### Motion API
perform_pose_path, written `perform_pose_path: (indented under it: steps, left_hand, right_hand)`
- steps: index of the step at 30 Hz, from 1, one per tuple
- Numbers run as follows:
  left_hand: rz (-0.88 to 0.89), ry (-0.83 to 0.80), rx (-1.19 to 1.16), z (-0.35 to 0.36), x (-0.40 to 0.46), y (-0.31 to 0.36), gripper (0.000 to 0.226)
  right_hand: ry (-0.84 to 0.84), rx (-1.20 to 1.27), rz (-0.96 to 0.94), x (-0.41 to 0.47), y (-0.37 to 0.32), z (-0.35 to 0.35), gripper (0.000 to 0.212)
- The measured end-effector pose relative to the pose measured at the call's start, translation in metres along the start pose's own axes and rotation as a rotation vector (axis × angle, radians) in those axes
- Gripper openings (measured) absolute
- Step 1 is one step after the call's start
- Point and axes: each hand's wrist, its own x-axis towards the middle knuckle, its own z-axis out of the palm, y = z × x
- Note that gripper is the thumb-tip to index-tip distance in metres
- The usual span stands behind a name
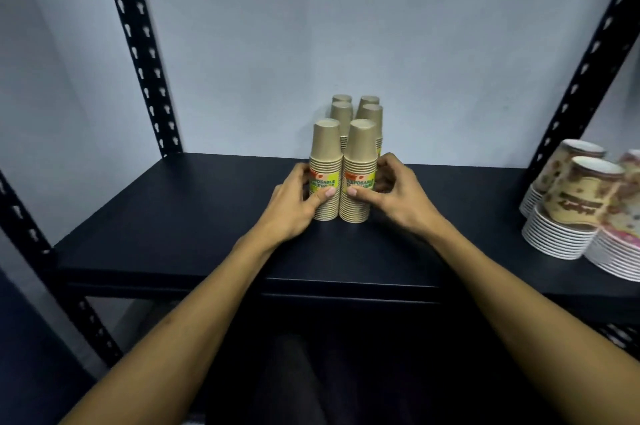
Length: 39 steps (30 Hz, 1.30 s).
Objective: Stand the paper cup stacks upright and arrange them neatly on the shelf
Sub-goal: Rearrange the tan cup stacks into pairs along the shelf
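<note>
Holding the two front stacks, I have one hand on each: my left hand wraps the front-left stack, thumb across its label band, and my right hand wraps the front-right stack the same way, fingers curled behind it. I take the front-right stack as my landmark. The front-left stack stands just beside it on its left, the two touching or nearly so. Behind it stand four more brown cup stacks in two rows of two, all upright, mouths down, near the back wall. They sit on the dark shelf. Well to the right of my landmark are patterned cup stacks, which I leave alone.

I judge these stacks light and easily tipped: tall, narrow, with little weight to anchor them. The paper walls should give under a hard squeeze, and any wrap around them may be slick. Low on the nested rims, around the label band, seems the best hold, where many layers stiffen the column. Pushing near the top would likely topple it. A gentle slide along the shelf should keep the rows aligned.
</note>
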Motion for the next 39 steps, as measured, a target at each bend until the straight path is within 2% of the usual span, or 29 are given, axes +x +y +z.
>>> perform_pose_path:
  steps: [8, 13, 20, 33, 39]
  left_hand:
    - [0.06, -0.047, 0.111, 0.02, 0.019, 0.012, 0.061]
    - [0.071, 0.042, 0.192, 0.023, 0.027, 0.01, 0.054]
    - [0.053, 0.042, 0.142, 0.022, 0.036, 0.006, 0.052]
    - [0.037, 0.073, 0.055, 0.023, 0.045, -0.001, 0.055]
    - [0.002, 0.058, -0.001, 0.022, 0.047, -0.003, 0.062]
  right_hand:
    - [0.093, -0.074, -0.003, 0.0, 0.012, -0.018, 0.051]
    - [0.088, -0.055, 0.007, 0.009, 0.016, -0.019, 0.051]
    - [0.08, -0.044, 0.02, 0.018, 0.024, -0.019, 0.045]
    - [0.114, -0.043, 0.024, 0.028, 0.031, -0.012, 0.055]
    - [0.135, -0.023, 0.041, 0.027, 0.03, -0.008, 0.05]
